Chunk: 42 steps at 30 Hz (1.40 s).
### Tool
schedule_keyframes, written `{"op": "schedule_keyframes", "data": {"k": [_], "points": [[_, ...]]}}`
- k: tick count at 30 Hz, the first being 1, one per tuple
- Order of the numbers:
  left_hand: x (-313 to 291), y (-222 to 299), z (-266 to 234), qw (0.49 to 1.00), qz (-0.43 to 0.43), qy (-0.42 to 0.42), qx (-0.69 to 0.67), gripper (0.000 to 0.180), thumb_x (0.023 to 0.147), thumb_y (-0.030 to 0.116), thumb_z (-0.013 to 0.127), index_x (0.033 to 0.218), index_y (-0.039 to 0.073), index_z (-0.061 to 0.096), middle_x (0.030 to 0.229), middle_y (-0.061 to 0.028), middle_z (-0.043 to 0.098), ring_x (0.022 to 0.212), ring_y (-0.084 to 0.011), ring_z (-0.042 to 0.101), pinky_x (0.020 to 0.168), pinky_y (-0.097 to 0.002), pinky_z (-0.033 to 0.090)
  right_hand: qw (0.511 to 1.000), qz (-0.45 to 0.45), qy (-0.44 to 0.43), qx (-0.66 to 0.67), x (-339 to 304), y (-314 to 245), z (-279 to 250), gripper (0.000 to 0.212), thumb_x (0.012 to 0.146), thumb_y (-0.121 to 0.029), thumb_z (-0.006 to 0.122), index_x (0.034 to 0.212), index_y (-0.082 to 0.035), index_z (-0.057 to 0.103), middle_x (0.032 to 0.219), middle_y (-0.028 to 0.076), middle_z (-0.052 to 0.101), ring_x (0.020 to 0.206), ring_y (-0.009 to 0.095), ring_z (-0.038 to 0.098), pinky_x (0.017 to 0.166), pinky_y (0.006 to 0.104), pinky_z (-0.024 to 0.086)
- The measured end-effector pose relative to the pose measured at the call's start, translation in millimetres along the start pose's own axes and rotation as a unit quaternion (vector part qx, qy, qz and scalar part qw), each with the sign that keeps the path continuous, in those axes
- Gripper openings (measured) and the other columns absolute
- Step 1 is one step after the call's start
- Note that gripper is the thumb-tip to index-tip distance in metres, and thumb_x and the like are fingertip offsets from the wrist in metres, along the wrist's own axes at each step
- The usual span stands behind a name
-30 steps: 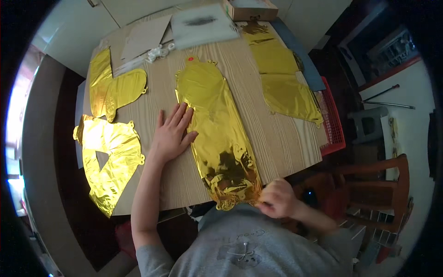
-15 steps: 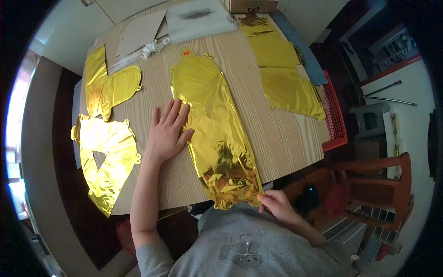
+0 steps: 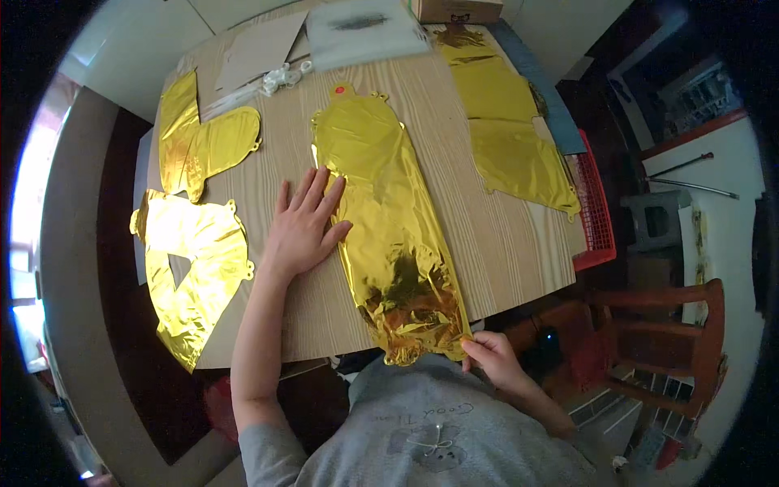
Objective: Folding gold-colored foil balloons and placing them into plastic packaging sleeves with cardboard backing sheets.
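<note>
A long, flat gold foil balloon [image 3: 377, 191] lies lengthwise down the middle of the table. Its near end is crumpled and hangs at the table's front edge, and a red dot marks the tab at its far end. My left hand [image 3: 304, 227] rests flat with fingers spread, fingertips and thumb touching the balloon's left edge. At the near right corner my right hand [image 3: 491, 357] pinches the foil between thumb and fingers. To the left lie two more flat gold foil balloons, an L-shaped one [image 3: 215, 146] and one with a triangular hole [image 3: 211, 235].
Another gold foil balloon [image 3: 503, 93] lies along the table's right side, by a red plastic basket [image 3: 595, 203]. At the back are a coil of white ribbon [image 3: 281, 79], a clear plastic bag [image 3: 365, 45] and a cardboard box [image 3: 457, 10]. A wooden chair [image 3: 649, 333] stands right.
The view has shifted slightly, so the table and balloons appear a little farther right. Both hands keep their places on the long balloon.
</note>
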<state>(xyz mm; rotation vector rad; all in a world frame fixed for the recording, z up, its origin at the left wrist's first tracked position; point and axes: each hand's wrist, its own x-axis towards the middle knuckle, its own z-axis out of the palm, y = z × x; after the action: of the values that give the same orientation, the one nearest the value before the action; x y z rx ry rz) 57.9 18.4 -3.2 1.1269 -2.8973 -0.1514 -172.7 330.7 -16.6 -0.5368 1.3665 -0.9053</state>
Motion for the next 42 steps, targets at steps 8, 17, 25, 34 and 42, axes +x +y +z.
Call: {"op": "schedule_keyframes", "data": {"k": [8,17,25,34,42], "points": [[-3.4,0.2,-1.0,1.0,-0.001,0.004,-0.007,0.068,0.095,0.047,0.045,0.151,0.014,0.028,0.157,-0.0153,0.024,0.147,-0.032,0.018,0.117,-0.0548,0.011,0.991,0.083,0.008,-0.108,-11.8,-17.7,-14.3,0.024,0.094,-0.02,0.061,0.079,-0.002,0.064,0.064,0.003,0.062,0.055,0.009,0.057,0.05,0.0272,0.044],[-0.9,3.1,-5.5,1.0,0.002,0.019,-0.018,0.07,0.092,0.047,0.05,0.15,0.012,0.031,0.156,-0.0155,0.027,0.145,-0.0331,0.021,0.116,-0.0561,0.014,0.725,-0.462,-0.011,-0.511,82.9,-142.8,2.3,0.029,0.083,-0.018,0.069,0.109,-0.007,0.066,0.111,0.012,0.065,0.103,0.029,0.063,0.089,0.0408,0.05],[-3.4,-0.7,2.5,0.997,0.018,0.068,-0.026,0.071,0.091,0.051,0.05,0.147,0.01,0.036,0.152,-0.0169,0.033,0.143,-0.0337,0.028,0.114,-0.0593,0.017,0.579,-0.509,-0.164,-0.615,183.8,-158.1,31.1,0.047,0.09,-0.029,0.059,0.133,-0.011,0.053,0.144,0.01,0.047,0.138,0.027,0.038,0.115,0.0475,0.028],[-6.6,0.3,-0.7,0.998,0.007,0.056,-0.016,0.072,0.091,0.05,0.052,0.149,0.011,0.034,0.154,-0.0163,0.031,0.143,-0.036,0.027,0.114,-0.0587,0.019,0.587,-0.497,-0.172,-0.616,182.9,-154.8,35.9,0.046,0.09,-0.028,0.059,0.133,-0.012,0.054,0.142,0.009,0.049,0.137,0.027,0.039,0.116,0.0493,0.026],[-6.8,1.1,-3.1,0.998,0.001,0.057,-0.012,0.072,0.09,0.05,0.054,0.148,0.011,0.035,0.153,-0.0157,0.033,0.142,-0.0365,0.028,0.114,-0.0591,0.018,0.574,-0.504,-0.168,-0.623,183.2,-154.6,35.5,0.046,0.091,-0.03,0.058,0.134,-0.014,0.054,0.142,0.006,0.05,0.138,0.026,0.038,0.116,0.0493,0.025]]}}
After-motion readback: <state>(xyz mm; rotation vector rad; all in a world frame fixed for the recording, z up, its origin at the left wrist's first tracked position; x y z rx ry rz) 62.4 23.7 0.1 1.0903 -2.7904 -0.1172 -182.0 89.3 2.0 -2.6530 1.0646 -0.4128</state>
